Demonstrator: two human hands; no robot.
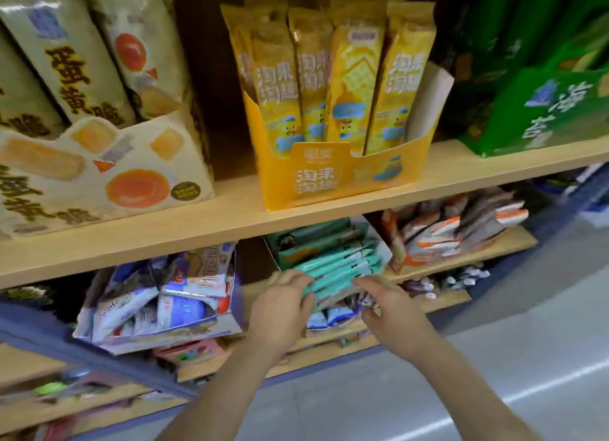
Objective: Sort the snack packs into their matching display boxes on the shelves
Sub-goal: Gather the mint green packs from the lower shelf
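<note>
Left hand (283, 304) fingers gripping near end of teal packs (336, 267), packs running lengthwise beyond fingers into display box (380, 243). Right hand (392, 305) touching alongside; grip unclear.

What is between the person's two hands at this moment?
In the head view, a stack of teal snack packs spans the gap between the left hand, which grips its end, and the right hand.

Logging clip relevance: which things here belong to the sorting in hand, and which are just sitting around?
In hand: teal packs, gripped by left hand; right hand on them; white display box holding them.
Just there: yellow cracker box, green box, cream box, orange-and-white packs, purple-and-white box.
</note>
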